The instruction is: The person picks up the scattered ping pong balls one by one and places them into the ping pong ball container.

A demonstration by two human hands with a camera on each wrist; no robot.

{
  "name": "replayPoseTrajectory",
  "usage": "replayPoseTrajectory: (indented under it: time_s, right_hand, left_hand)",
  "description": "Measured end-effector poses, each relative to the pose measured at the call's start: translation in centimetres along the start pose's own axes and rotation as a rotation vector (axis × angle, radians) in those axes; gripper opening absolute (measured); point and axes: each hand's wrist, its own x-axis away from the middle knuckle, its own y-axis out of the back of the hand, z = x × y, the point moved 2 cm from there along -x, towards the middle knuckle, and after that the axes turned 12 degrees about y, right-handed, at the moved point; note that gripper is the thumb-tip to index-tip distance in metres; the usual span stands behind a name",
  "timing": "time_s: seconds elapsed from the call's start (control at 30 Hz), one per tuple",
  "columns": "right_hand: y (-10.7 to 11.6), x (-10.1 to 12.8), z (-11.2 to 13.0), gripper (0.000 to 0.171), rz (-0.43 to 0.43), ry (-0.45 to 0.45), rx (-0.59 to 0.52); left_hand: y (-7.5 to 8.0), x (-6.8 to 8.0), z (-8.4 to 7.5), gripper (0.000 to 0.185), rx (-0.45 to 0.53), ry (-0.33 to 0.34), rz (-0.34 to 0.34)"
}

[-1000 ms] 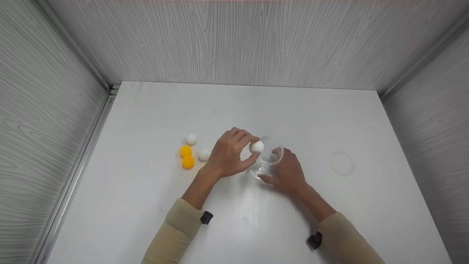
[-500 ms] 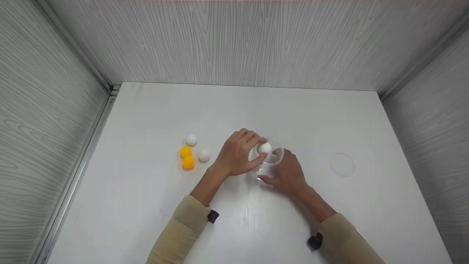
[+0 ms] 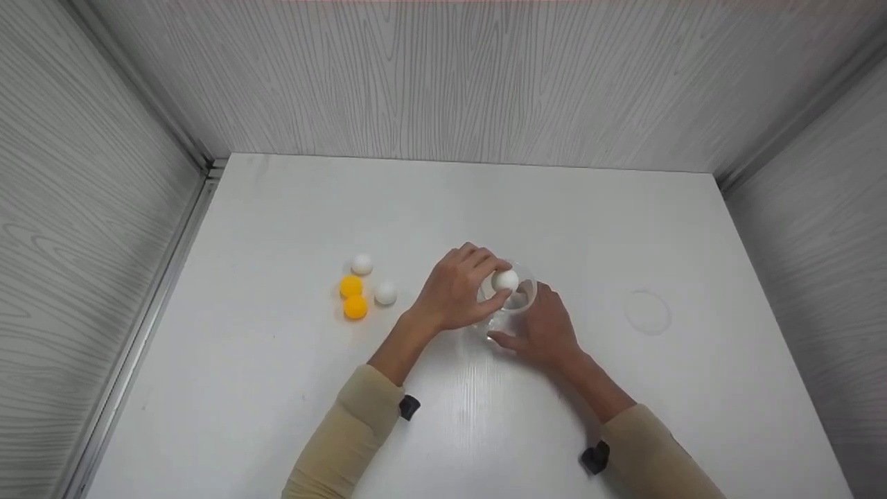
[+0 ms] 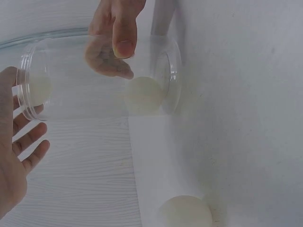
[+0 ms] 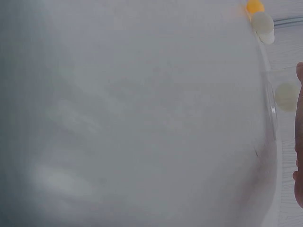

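Observation:
My left hand (image 3: 452,291) pinches a white ping-pong ball (image 3: 506,281) between thumb and fingertips at the mouth of a clear plastic jar (image 3: 528,298). In the left wrist view that ball (image 4: 40,90) shows at the jar's rim. My right hand (image 3: 547,322) grips the jar from the right, its thumb on the near side and its fingers behind. Through the jar's wall, a second white ball (image 4: 144,95) appears near the bottom, seemingly inside. The right wrist view also shows this lower ball (image 5: 286,97), with only part of the right hand (image 5: 299,137) at the edge.
Two orange balls (image 3: 355,306) touch each other on the white table (image 3: 485,430), left of the hands. Near them lie one white ball (image 3: 362,264) and another white ball (image 3: 386,293). A thin clear round lid (image 3: 648,312) lies at the right. Grey wood-grain panels (image 3: 443,83) enclose the table.
My left hand has moved right with the white ping-pong ball, from beside the jar's rim to over its mouth. The right hand and jar have stayed in place.

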Motion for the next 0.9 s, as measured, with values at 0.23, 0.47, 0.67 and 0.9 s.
replayPoseTrajectory:
  time_s: [0.23,0.47,0.67,0.9]
  right_hand:
    - [0.04,-0.08,0.05,0.095,-0.012,0.026,0.017]
    - [-0.09,-0.03,-0.15,0.092,-0.018,0.022,-0.016]
    - [-0.2,0.01,-0.25,0.093,-0.011,0.026,-0.006]
    - [-0.12,0.06,-0.07,0.092,-0.007,0.03,0.008]
  left_hand:
    - [-0.04,-0.37,-0.22,0.028,0.004,-0.001,0.032]
    - [-0.1,-0.52,-0.32,0.029,-0.028,-0.007,0.052]
    - [-0.34,-0.66,-0.52,0.029,-0.018,-0.003,0.08]
    - [-0.61,-0.79,-0.48,0.032,-0.028,-0.006,0.095]
